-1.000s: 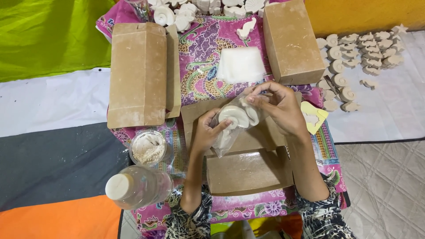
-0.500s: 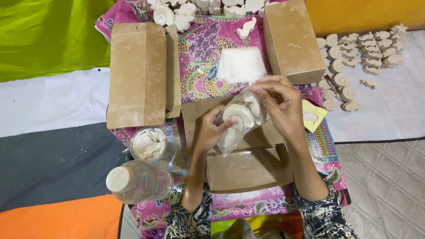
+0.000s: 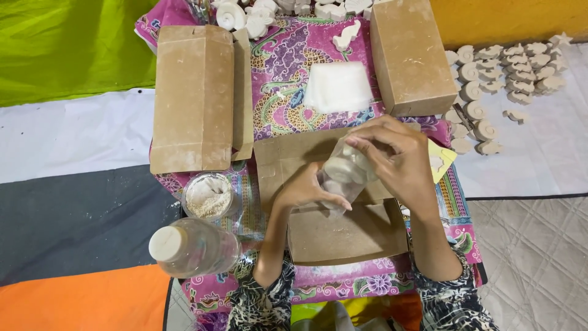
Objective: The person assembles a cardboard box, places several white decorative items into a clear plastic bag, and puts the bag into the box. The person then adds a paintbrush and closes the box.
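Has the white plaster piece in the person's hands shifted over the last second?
Yes. The white plaster piece in its clear bag has tilted and edged up toward the white stack, held by the left hand and right hand.

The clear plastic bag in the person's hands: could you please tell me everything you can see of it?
The clear plastic bag is small, thin and see-through, with a round white plaster-like piece inside. It is held above an opened flat brown cardboard box. The left hand grips its lower part from the side, and the right hand pinches its top. Its lower end hangs loose and crumpled.
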